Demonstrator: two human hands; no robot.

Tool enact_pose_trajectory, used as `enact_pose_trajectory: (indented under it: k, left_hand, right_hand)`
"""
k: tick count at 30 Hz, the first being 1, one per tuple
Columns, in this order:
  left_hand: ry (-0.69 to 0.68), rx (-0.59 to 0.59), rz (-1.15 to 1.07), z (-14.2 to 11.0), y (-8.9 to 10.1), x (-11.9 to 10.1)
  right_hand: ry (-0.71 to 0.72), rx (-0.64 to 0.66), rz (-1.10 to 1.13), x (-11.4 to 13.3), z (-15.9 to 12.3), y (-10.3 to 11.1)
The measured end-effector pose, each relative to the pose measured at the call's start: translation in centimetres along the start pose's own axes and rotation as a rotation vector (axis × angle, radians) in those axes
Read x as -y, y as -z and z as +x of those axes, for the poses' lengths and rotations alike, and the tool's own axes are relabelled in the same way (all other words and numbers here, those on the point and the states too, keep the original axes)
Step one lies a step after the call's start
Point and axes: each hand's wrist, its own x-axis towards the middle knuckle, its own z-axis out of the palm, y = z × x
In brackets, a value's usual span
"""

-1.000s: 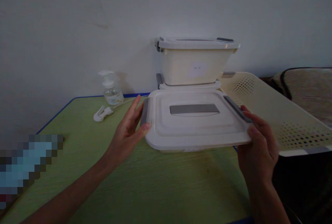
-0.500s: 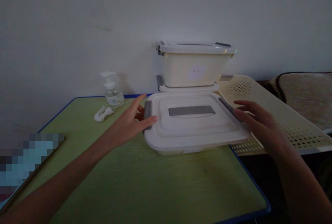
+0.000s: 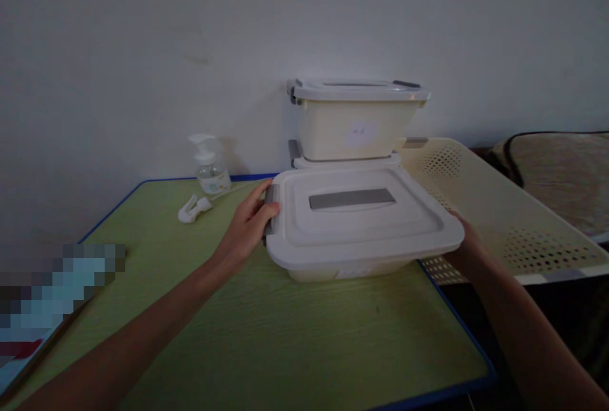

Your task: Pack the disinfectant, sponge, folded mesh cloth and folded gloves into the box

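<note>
A cream storage box with a white lid [image 3: 352, 233] and a grey handle strip [image 3: 352, 198] stands on the green table. At its left end my left hand [image 3: 247, 224] is closed around the grey latch [image 3: 271, 208], thumb on top. My right hand [image 3: 461, 246] is at the box's right end, its fingers hidden behind and under the lid's rim. No grey latch shows on top of the lid at that end. Behind this box, another lidded storage box [image 3: 356, 129] with a small label rests on a further white lid [image 3: 349, 162].
A pump bottle [image 3: 212, 173] and a white hook-shaped piece with a cord [image 3: 194, 208] lie at the table's [image 3: 266, 347] back left. A cream perforated basket [image 3: 495, 208] stands right of the table, beside a beige cushion [image 3: 566, 176]. A blurred-out flat object [image 3: 57, 303] lies at left.
My right hand has gone from above the lid's right edge down beside it. The grey latch there has left the lid's top. My left thumb has drawn back onto the left latch.
</note>
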Motion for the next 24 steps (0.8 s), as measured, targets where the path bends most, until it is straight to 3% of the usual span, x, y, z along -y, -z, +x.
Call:
enact_pose_trajectory:
  k: [5,7,10,14,19,24]
  left_hand:
    - [0.101,0.121,-0.157,-0.7,0.4,1.9]
    - [0.047,0.077,-0.101,-0.9,0.7,2.2]
    - [-0.153,-0.003,0.093,-1.0,1.1,2.1]
    - [-0.346,0.008,0.253,-1.9,0.8,1.5]
    - [-0.419,0.032,0.261,-3.0,-0.5,0.6]
    - [-0.328,-0.012,0.139,-2.7,-0.6,0.2]
  right_hand:
    - [-0.026,0.012,0.05,-0.5,0.5,0.1]
    - [-0.017,-0.036,0.062,-0.3,0.7,0.5]
    - [-0.003,-0.053,0.053,0.4,0.5,0.9]
    - [0.027,-0.005,-0.038,1.9,-1.0,0.7]
    - [0.143,-0.045,-0.113,3.1,-2.6,-0.1]
    - [0.228,-0.084,-0.174,3.4,-3.0,-0.4]
